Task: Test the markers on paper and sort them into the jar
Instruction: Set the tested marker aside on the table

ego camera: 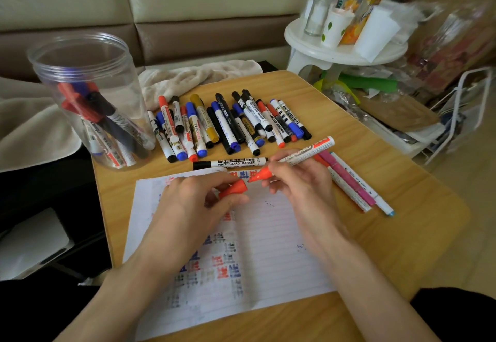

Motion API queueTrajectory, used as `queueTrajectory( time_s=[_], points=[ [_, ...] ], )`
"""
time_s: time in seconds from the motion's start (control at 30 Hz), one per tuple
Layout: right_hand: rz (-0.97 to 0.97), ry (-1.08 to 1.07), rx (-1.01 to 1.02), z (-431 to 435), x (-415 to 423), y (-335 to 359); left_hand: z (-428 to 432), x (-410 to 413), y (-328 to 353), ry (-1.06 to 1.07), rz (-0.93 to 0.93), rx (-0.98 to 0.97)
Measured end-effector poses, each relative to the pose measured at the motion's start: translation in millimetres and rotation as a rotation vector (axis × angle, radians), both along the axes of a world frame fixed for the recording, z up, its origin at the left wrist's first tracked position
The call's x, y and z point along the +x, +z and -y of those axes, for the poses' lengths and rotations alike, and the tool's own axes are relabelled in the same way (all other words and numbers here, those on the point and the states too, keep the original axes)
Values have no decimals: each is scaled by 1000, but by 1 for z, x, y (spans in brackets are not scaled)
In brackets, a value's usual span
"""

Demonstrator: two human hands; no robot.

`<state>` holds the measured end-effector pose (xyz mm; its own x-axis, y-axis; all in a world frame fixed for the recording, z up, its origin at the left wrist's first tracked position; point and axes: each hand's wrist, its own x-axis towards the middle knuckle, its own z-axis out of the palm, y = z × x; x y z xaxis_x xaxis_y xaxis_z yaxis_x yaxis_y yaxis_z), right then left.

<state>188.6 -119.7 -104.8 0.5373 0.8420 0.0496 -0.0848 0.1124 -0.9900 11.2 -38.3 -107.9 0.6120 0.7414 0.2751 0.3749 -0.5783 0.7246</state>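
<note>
Tabletop [397, 180], light wood grain, rounded corners; we sit at its near edge.

1. Lined paper [268, 247], centred before us, marked with red, blue and dark test strokes; its lower edge lies near the table's near edge.
2. Clear jar [88, 100], lidless, upright at the far left corner, close to the left edge; several markers lean inside.
3. Marker pile [228, 124], red, blue, black and yellow, side by side along the far side, just right of the jar.
4. One black whiteboard marker [230, 163], crosswise between pile and paper.
5. Slim pens [349, 180], right of the paper; bare wood shows between them and the right edge.

Our right hand [298, 180] curls round the barrel of an uncapped red marker [303, 153], tip above the paper's top edge. Our left hand [193, 202] pinches the red cap [233, 188] between thumb and fingers.

Beyond the far edge: cream towel [198, 75], padded sofa [188, 6]. Right of the table: white stool [343, 49] bearing bottles and cups, wire rack [469, 113], floor clutter close alongside.
</note>
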Motion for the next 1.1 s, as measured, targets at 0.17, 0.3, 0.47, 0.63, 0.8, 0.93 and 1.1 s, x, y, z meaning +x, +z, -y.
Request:
queueTrajectory(
  time_s=[0.17,0.3,0.47,0.63,0.8,0.93,1.1],
  points=[
    [71,78,-11,4,3,-1,0,8,0,9,44,-51],
    [79,129,-34,7,3,-2,1,10,3,6,49,-15],
    [125,175,-115,8,10,-4,-3,13,4,0,12,6],
    [90,154,-142,10,10,-5,-4,13,3,-3,47,-31],
    [67,159,-74,11,4,-7,-4,13,0,3,80,-19],
    [117,148,-39,13,1,-5,-2,15,0,-2,104,-20],
    [172,141,-17,16,0,-5,-3,17,-3,19,107,11]
  ],
)
